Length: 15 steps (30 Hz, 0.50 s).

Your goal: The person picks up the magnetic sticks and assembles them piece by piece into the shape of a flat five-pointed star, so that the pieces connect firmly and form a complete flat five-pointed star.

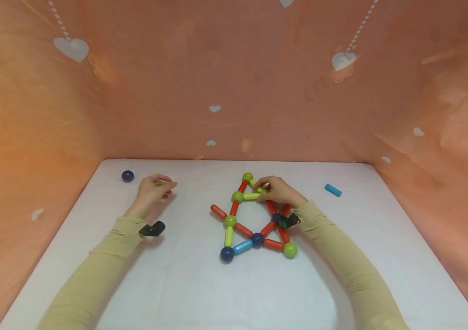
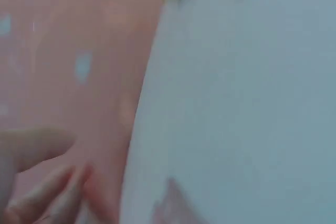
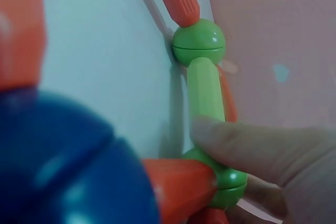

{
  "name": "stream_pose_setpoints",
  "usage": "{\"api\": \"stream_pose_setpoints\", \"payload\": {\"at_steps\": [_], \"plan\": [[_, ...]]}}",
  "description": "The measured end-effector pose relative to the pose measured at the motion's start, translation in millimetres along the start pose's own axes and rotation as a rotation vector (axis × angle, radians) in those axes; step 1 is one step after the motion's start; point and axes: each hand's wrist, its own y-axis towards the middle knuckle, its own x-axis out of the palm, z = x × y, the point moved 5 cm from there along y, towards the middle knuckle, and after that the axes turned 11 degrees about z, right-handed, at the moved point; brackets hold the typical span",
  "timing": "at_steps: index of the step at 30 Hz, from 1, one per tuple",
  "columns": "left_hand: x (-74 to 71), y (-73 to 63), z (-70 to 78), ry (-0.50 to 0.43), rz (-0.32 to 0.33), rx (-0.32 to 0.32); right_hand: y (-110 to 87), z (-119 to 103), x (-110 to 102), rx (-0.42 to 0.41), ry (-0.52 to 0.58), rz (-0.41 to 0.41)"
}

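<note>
A flat frame of magnetic rods and balls lies on the white table, with red, light green and blue rods joined by green and dark blue balls. My right hand (image 1: pixel 277 190) is at its upper right. In the right wrist view, the thumb presses a light green rod (image 3: pixel 205 87) where it meets a green ball (image 3: pixel 231 195). Fingers reach behind that ball and are partly hidden. To the left, my left hand (image 1: pixel 154 195) hovers apart from the frame, fingers loosely bent and holding nothing; in the left wrist view its fingers (image 2: pixel 37 148) look blurred.
A loose dark blue ball (image 1: pixel 128 176) sits near the table's back left. At the back right lies a short blue rod (image 1: pixel 333 190). An orange cloth (image 1: pixel 225 82) with white hearts rises behind and beside the table. One red rod (image 1: pixel 218 211) juts leftward from the frame.
</note>
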Motion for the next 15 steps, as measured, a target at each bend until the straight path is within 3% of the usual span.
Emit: {"api": "stream_pose_setpoints", "payload": {"at_steps": [3, 5, 9, 11, 15], "plan": [[-46.1, 22.8, 7.1, 0.286, 0.267, 0.185, -1.1, 0.0, -0.6, 0.000, 0.004, -0.007], [-64.9, 33.8, 5.4, 0.404, 0.329, 0.222, -1.5, 0.6, -1.3, 0.001, 0.006, -0.010], [-79.8, 48.5, -6.0, 0.517, 0.252, 0.237, -1.8, 2.7, -0.7, 0.002, 0.007, -0.019], [-82.0, 51.9, -10.9, 0.514, 0.220, 0.246, -1.4, 3.4, -0.1, 0.008, 0.011, -0.024], [-85.0, 54.8, -17.7, 0.483, 0.233, 0.272, -0.1, 2.3, 1.2, 0.012, 0.028, -0.026]]}}
